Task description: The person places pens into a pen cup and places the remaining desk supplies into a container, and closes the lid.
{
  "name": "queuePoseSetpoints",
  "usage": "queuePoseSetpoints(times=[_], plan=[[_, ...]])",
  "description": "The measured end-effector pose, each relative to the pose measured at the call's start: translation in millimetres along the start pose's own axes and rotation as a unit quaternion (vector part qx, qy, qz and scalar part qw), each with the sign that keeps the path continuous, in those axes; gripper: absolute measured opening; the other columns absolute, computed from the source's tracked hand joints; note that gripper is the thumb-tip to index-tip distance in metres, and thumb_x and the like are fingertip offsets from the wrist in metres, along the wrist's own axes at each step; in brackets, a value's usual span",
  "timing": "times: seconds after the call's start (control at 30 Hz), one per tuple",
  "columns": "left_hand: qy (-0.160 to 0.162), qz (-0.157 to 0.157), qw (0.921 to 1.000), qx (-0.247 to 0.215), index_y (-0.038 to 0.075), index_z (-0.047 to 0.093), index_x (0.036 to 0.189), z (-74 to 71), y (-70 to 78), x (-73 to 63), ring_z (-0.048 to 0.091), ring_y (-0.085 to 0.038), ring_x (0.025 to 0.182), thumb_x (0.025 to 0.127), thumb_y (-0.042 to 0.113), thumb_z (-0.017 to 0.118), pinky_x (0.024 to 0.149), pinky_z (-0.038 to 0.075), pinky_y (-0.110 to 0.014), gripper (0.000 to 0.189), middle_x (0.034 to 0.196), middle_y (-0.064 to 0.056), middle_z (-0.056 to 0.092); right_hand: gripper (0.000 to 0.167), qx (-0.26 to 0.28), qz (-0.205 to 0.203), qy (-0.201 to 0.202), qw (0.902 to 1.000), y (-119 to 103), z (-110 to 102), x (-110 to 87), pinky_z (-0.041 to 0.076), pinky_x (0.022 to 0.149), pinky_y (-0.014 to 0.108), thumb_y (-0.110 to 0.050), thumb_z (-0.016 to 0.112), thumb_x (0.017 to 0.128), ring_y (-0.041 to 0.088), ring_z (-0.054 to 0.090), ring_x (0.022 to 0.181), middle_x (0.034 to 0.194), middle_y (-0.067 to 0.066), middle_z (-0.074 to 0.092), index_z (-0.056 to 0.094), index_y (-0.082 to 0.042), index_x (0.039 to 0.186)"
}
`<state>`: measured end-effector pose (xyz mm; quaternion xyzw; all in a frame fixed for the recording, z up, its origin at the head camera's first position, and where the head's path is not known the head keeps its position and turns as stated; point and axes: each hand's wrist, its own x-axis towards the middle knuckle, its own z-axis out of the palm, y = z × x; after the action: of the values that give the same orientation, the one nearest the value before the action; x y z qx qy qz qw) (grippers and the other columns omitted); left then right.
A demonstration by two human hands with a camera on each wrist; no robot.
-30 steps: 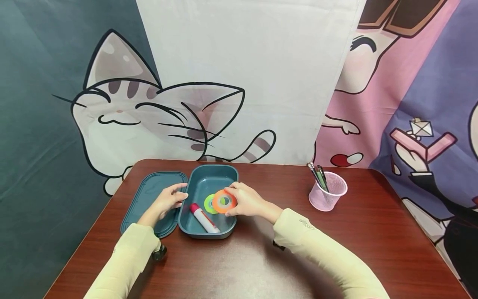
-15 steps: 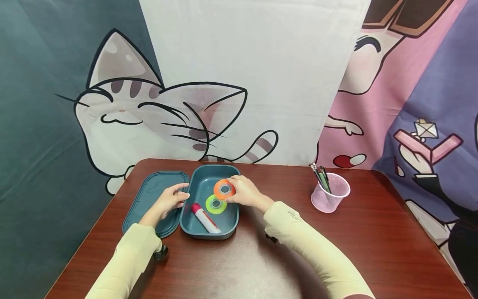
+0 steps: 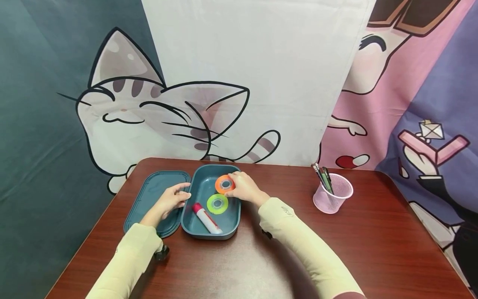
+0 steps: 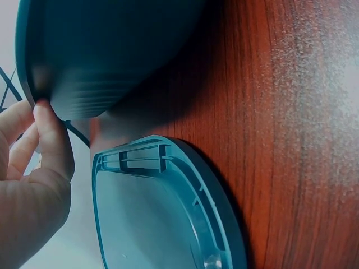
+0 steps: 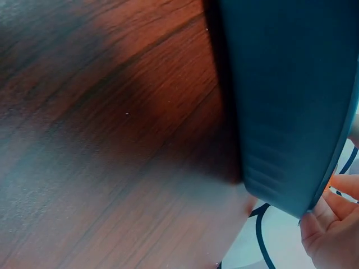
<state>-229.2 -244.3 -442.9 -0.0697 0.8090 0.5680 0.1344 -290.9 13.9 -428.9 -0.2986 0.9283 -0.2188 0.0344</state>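
A teal box (image 3: 204, 182) stands on the table, its teal lid (image 3: 154, 185) lying beside it on the left. My left hand (image 3: 169, 203) holds the box's left rim between thumb and fingers, as the left wrist view shows. At the far right of the box, my right hand (image 3: 247, 189) grips an orange tape roll (image 3: 220, 183) low inside it. A lime-green tape roll (image 3: 210, 202) lies flat just nearer. Slanted in the near left part lies a thick white stick (image 3: 209, 221) with a magenta cap. In the right wrist view, the box wall hides most of the roll.
A pink mesh pen cup (image 3: 332, 195) holding several pens (image 3: 325, 178) stands at the table's right. The brown wooden table (image 3: 276, 249) reaches back to printed cloth hangings (image 3: 261, 83).
My right hand has carried the orange tape roll back and to the right inside the box, away from over the lime-green roll. My left hand keeps its place at the left rim.
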Motion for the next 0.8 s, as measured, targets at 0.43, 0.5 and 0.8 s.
queuePoseSetpoints(times=[0.43, 0.5, 0.8], plan=[[0.003, 0.000, 1.0000, 0.000, 0.009, 0.034, 0.135, 0.2, -1.9, 2.0, 0.054, -0.007, 0.073, 0.088, 0.019, 0.055, 0.065, 0.048, -0.019, 0.053, 0.109, -0.018, 0.054, 0.067, -0.039, 0.028, -0.011, 0.9988, 1, 5, 14.9, 0.043, 0.085, 0.034, -0.036, 0.072, 0.070, 0.023, 0.047, 0.100, 0.115, 0.010, 0.053, 0.049, -0.006, 0.125], [0.002, 0.000, 1.0000, 0.000, 0.008, 0.034, 0.135, -0.2, -1.0, 1.3, 0.054, -0.008, 0.074, 0.088, 0.019, 0.054, 0.065, 0.048, -0.019, 0.053, 0.109, -0.017, 0.054, 0.066, -0.057, 0.023, -0.014, 0.9980, 1, 6, 16.5, 0.043, 0.085, 0.034, -0.036, 0.071, 0.070, 0.023, 0.047, 0.100, 0.114, 0.010, 0.054, 0.049, -0.005, 0.124], [0.000, -0.002, 1.0000, 0.003, 0.009, 0.034, 0.135, -0.5, -0.5, 1.0, 0.055, -0.008, 0.076, 0.088, 0.020, 0.055, 0.066, 0.048, -0.019, 0.053, 0.109, -0.017, 0.054, 0.063, -0.124, 0.019, -0.030, 0.9917, 1, 14, 19.1, 0.042, 0.088, 0.036, -0.037, 0.069, 0.072, 0.024, 0.047, 0.103, 0.117, 0.009, 0.054, 0.049, -0.006, 0.124]])
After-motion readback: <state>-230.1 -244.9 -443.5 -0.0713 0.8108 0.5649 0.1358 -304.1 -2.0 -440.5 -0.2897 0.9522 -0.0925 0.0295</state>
